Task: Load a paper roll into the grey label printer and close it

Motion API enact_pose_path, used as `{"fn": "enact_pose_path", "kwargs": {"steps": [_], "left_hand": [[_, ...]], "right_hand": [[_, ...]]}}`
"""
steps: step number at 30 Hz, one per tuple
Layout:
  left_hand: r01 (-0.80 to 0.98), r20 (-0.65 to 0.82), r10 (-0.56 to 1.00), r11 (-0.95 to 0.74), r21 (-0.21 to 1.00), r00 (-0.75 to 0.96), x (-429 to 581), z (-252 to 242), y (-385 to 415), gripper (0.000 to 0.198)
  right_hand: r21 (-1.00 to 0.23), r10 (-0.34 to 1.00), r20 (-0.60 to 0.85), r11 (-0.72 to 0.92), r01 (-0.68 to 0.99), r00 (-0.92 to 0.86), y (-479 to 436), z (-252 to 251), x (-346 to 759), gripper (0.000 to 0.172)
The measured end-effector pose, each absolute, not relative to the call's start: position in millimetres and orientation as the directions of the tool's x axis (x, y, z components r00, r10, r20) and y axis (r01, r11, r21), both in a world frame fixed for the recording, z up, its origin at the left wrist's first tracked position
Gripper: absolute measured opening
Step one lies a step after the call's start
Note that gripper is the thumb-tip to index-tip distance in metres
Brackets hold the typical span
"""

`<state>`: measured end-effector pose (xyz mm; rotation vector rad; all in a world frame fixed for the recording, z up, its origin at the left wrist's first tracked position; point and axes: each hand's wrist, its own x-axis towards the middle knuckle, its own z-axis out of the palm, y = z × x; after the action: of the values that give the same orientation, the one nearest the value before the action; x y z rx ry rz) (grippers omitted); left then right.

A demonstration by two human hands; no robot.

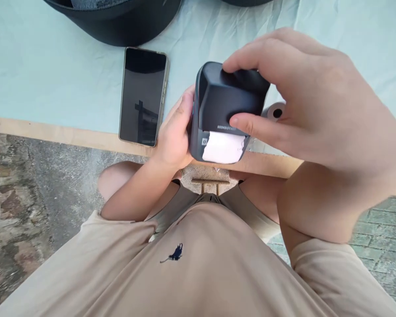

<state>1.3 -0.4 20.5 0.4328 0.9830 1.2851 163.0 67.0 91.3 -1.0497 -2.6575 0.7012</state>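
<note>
A black label printer (pixel 231 101) marked NIIMBOT is held up over the table's near edge. My left hand (pixel 174 134) is wrapped round its left side. White label paper (pixel 223 148) with a ragged right edge sticks out at its front. My right hand (pixel 320 99) reaches in from the right and grips the printer's lid, with the thumb low on its face by the lettering and a fingertip on the top edge. Its other fingers are partly hidden. Just behind that hand a white roll (pixel 270 111) with a dark core shows in part.
A smartphone (pixel 143 94) with a dark screen lies left of the printer, overhanging the table's front edge. Farther back stands a black zippered case (pixel 125 24), partly out of frame. Another dark object (pixel 247 2) is cut off at the top. Pale cloth (pixel 53 66) covers the table.
</note>
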Motion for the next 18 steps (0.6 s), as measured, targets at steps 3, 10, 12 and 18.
{"fn": "enact_pose_path", "kwargs": {"steps": [3, 10, 12, 18], "left_hand": [[-0.536, -0.321, 0.946, 0.251, 0.806, -0.038, -10, 12, -2, 0.033], [-0.537, -0.257, 0.966, 0.232, 0.811, 0.028, -12, 12, 0, 0.03], [-0.56, -0.285, 0.958, 0.249, 0.79, 0.025, -10, 13, 0, 0.03], [-0.657, -0.291, 0.957, 0.224, 0.72, 0.008, -7, 15, -1, 0.028]], "right_hand": [[-0.529, 0.652, -0.031, 0.632, 0.566, -0.758, 65, 91, 164, 0.042], [-0.492, 0.679, -0.084, 0.608, 0.623, -0.729, 57, 93, 159, 0.066], [-0.471, 0.696, -0.068, 0.609, 0.638, -0.715, 55, 95, 160, 0.062], [-0.423, 0.797, 0.111, 0.579, 0.697, -0.594, 54, 110, 161, 0.049]]}}
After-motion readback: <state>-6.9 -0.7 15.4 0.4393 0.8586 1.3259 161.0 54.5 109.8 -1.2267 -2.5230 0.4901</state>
